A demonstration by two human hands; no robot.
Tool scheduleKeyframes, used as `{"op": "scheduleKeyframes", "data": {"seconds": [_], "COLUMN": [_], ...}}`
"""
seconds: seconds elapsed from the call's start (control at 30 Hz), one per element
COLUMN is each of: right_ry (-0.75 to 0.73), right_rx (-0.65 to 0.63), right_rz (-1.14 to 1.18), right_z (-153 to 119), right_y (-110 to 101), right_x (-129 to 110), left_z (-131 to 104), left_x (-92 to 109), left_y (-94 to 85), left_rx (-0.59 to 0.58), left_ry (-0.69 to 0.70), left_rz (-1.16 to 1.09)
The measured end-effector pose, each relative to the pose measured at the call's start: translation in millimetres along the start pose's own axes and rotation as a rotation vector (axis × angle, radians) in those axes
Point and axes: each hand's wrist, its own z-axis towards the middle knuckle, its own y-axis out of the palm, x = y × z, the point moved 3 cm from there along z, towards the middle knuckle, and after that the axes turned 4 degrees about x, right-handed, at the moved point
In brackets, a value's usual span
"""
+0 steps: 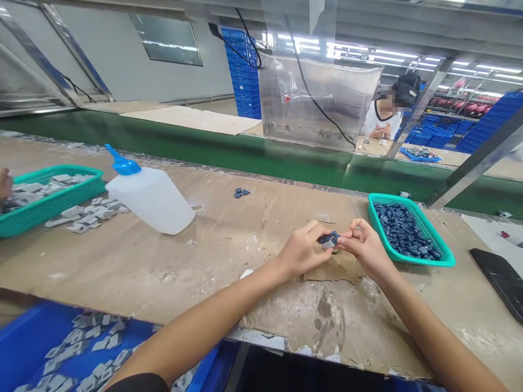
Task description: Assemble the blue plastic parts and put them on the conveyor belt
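Above the paper-covered bench, my left hand (304, 247) is closed on a small grey and dark blue part (328, 243). The fingers of my right hand (363, 245) are pinched together at the right end of this part, where a dark blue piece shows. Fingertips partly cover the part, so its exact kind cannot be made out. To the right of my right hand stands a green basket (412, 260) full of small dark blue pieces (402, 228). Several similar dark pieces (241, 193) lie loose on the bench beyond my left hand.
A white bottle (151, 198) with a blue spout stands left of centre, beside loose grey pieces (87, 215). Another person's hand (5, 188) is at a green basket (53, 204). Below is a blue bin (24, 337); a phone-like black object (498, 280) lies right. A co-worker (384, 117) sits opposite.
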Motion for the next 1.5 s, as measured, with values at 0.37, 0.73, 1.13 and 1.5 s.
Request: {"op": "scheduleKeyframes", "data": {"seconds": [0.37,0.73,1.13,1.5], "right_ry": [-0.214,-0.299,-0.321,-0.8], "right_rx": [0.043,0.072,0.064,-0.055], "right_rz": [-0.075,-0.092,-0.036,-1.082], "right_z": [-9,-10,6,-28], "right_y": [11,11,11,0], "right_x": [-11,-8,-5,-29], "left_z": [3,7,18,6], "left_x": [20,24,19,-1], "left_y": [-11.0,-14.4,-15.3,10.1], "left_rx": [0.231,0.17,0.211,-0.008], "left_ry": [0.367,0.244,0.088,-0.76], "left_rz": [0.411,0.25,0.179,-0.766]}}
